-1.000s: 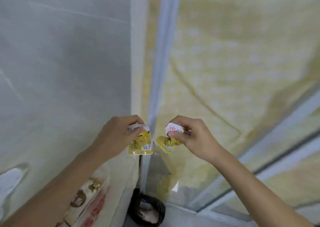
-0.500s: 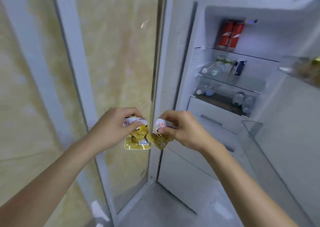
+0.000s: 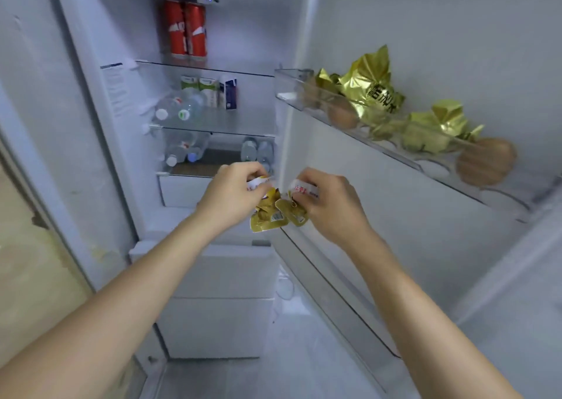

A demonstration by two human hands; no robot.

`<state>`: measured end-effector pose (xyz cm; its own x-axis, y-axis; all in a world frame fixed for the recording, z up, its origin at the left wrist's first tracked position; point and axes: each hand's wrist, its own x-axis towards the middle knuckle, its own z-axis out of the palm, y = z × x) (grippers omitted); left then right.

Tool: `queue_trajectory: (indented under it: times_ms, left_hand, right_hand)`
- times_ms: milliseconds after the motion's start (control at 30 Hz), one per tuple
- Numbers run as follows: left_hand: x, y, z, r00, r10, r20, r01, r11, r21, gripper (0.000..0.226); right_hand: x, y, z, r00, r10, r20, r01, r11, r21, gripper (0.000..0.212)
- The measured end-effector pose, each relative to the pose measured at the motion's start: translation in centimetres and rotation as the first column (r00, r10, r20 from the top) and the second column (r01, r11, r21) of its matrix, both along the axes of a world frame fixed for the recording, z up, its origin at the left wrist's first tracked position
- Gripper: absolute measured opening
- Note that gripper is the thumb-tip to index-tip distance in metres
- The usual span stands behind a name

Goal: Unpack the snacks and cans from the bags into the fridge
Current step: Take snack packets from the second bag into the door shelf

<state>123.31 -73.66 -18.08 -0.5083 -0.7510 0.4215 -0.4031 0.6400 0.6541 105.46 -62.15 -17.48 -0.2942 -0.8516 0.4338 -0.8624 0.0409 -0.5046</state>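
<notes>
Both hands were up in front of the open fridge point(image 3: 91, 100). Left hand point(image 3: 231, 197) pinched a gold snack packet point(image 3: 267, 216), and the right hand point(image 3: 331, 207) pinched another packet point(image 3: 296, 213), the two touching.

The view is swinging from the wall to the open fridge point(image 3: 213, 264); both hands are nearing its door shelf point(image 3: 349, 106).

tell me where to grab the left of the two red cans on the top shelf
Grip the left red can round its upper body, fingers coming straight in from the open front. It stands upright with the other red can close against its right, so wrap from the front and left; the fridge wall leaves room there. This is a judgement from one view.
</notes>
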Motion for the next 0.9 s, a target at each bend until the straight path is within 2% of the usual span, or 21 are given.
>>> queue_trajectory:
  times_ms: [100, 233, 300, 367, 467, 567, 700, 800, 900]
  left_hand:
    - [-4.4, -2.3, -1.1, 0.997, -0.053, 0.05, 0.053, 0.999, 0.012, 0.009]
    - [-8.0, -4.3, -3.8, 0.977, -0.068, 0.203, 0.053, 0.996, 0.078, 0.022]
    - [-8.7, -5.0, -5.0, 0.958, -0.079, 0.276, 0.058, 0.995, 0.085, 0.02]
    - [-8.7, -5.5, -6.1, 0.945, -0.071, 0.32, 0.06, 0.997, 0.042, 0.015]
    - [-8.5, -6.0, -7.2, 0.949, -0.048, 0.311, 0.084, 0.991, -0.103, 0.011]
    - [-7.6, -6.0, -6.8, 0.957, -0.044, 0.288, 0.092, 0.984, -0.155, 0.02]
    - [-4.4, -6.5, -5.5, 0.956, 0.054, 0.289, 0.005, 0.98, -0.2, 0.036]
    - [-0.9, -6.0, -4.1, 0.936, 0.158, 0.314, -0.082, 0.967, -0.241, 0.038]
    - [3.3, -4.7, -2.6, 0.905, 0.275, 0.325, -0.195, 0.946, -0.259, 0.039]
  right_hand:
    - [-2.0, -1.6, -0.7, 0.99, -0.11, -0.086, 0.118, 0.989, 0.089, 0.005]
    - [-2.9, -4.3, -2.4, 0.962, -0.15, -0.229, 0.199, 0.958, 0.208, 0.001]
    - [-2.7, -5.6, -3.2, 0.943, -0.148, -0.298, 0.223, 0.945, 0.238, 0.006]
    - [-2.3, -6.8, -4.0, 0.926, -0.121, -0.358, 0.222, 0.94, 0.259, 0.009]
    - [-1.8, -7.8, -5.0, 0.906, -0.072, -0.417, 0.197, 0.944, 0.266, 0.015]
    - [-1.7, -8.0, -5.0, 0.918, -0.045, -0.395, 0.162, 0.95, 0.268, 0.018]
    - [-1.8, -7.8, -3.7, 0.949, -0.031, -0.313, 0.127, 0.948, 0.293, 0.024]
    - [-0.7, -8.1, -1.8, 0.971, 0.035, -0.235, 0.036, 0.956, 0.291, 0.028]
    - [2.2, -8.7, -0.1, 0.967, 0.139, -0.212, -0.083, 0.965, 0.25, 0.021]
